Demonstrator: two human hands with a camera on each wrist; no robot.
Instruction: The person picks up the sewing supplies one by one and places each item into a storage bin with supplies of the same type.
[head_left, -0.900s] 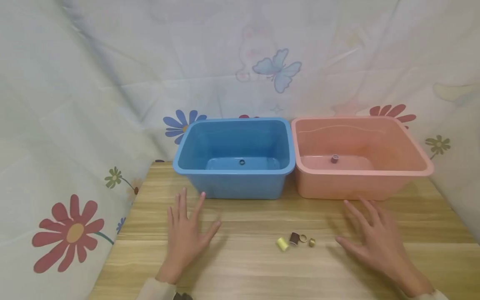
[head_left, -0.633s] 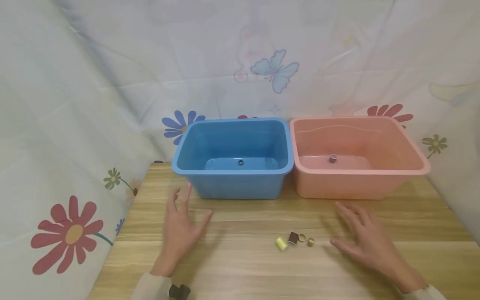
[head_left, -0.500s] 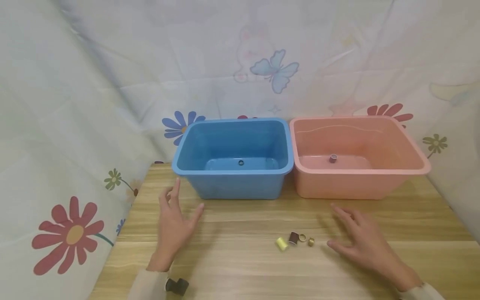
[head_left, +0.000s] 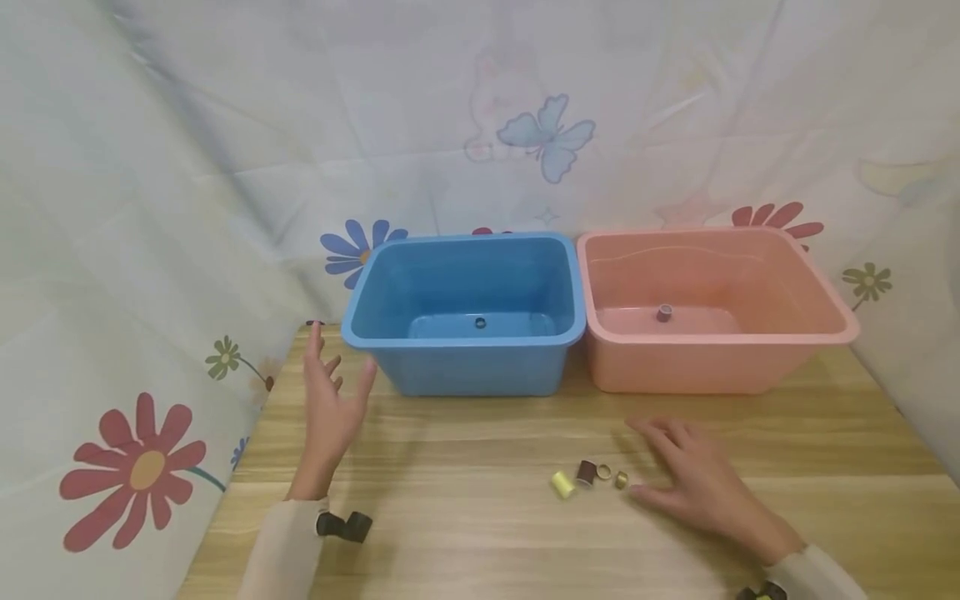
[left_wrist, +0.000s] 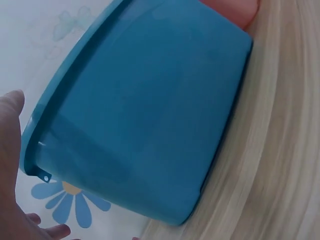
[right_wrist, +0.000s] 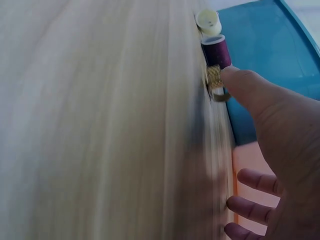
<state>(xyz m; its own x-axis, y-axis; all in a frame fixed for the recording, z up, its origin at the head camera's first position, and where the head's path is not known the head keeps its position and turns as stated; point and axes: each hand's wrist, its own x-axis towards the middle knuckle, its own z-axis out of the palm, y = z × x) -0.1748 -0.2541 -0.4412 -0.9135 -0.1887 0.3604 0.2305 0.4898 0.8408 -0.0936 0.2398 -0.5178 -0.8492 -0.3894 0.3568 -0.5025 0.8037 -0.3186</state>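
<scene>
My right hand (head_left: 701, 487) hovers open just right of a small group on the table, with its thumb tip by a gold ring (head_left: 621, 480). A second gold ring (head_left: 603, 472) lies beside it, then a dark maroon thread spool (head_left: 587, 473) and a yellow thread spool (head_left: 562, 485). In the right wrist view, the thumb overlaps the maroon spool (right_wrist: 217, 52) and the nearer ring (right_wrist: 214, 77). My left hand (head_left: 330, 417) is raised with fingers spread, in front of the left corner of the blue bin (head_left: 465, 367), holding nothing.
A pink bin (head_left: 697, 367) stands against the blue bin's right side. A small ring (head_left: 481, 322) lies inside the blue one and a spool (head_left: 664, 312) inside the pink one. A patterned cloth (head_left: 420, 100) hangs behind the wooden table (head_left: 465, 533).
My left hand has moved left and farther away, toward the blue bin's left side. My right hand has moved left, closer to the rings and spools, which stay put.
</scene>
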